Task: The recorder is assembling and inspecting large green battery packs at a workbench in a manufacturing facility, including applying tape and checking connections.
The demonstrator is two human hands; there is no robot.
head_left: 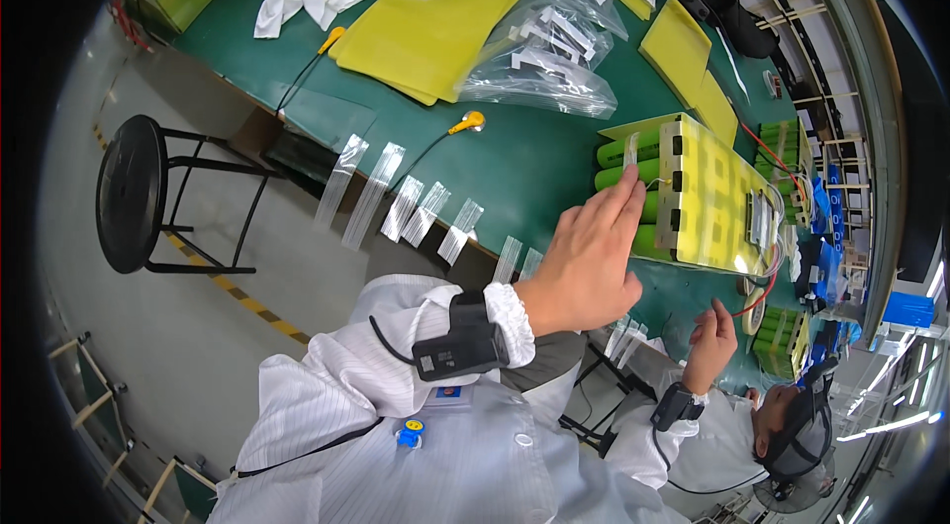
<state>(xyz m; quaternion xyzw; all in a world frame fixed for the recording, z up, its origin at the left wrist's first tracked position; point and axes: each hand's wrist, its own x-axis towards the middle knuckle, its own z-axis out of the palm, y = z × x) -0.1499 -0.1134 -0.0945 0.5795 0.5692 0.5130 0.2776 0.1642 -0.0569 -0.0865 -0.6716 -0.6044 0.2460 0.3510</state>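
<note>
A battery pack of green cylindrical cells [633, 147] with a yellow panel [714, 202] sits on the table to the right. My left hand [591, 252] reaches over its near side, index and middle fingers stretched out together. Their tips press on a strip of clear tape [631, 150] lying across the cells. Below the pack, my right hand [712, 344] is raised with its fingers loosely curled and apart, nothing visible in them. A red wire [756, 302] and a tape roll [753, 310] are near its fingertips.
Several cut tape strips [375, 195] hang from the green table's [534, 173] edge. Yellow sheets [426, 24], plastic bags [539, 59] and a white cloth [308, 3] lie further off. A black stool [132, 194] stands left. Another person in a cap [800, 435] is at lower right.
</note>
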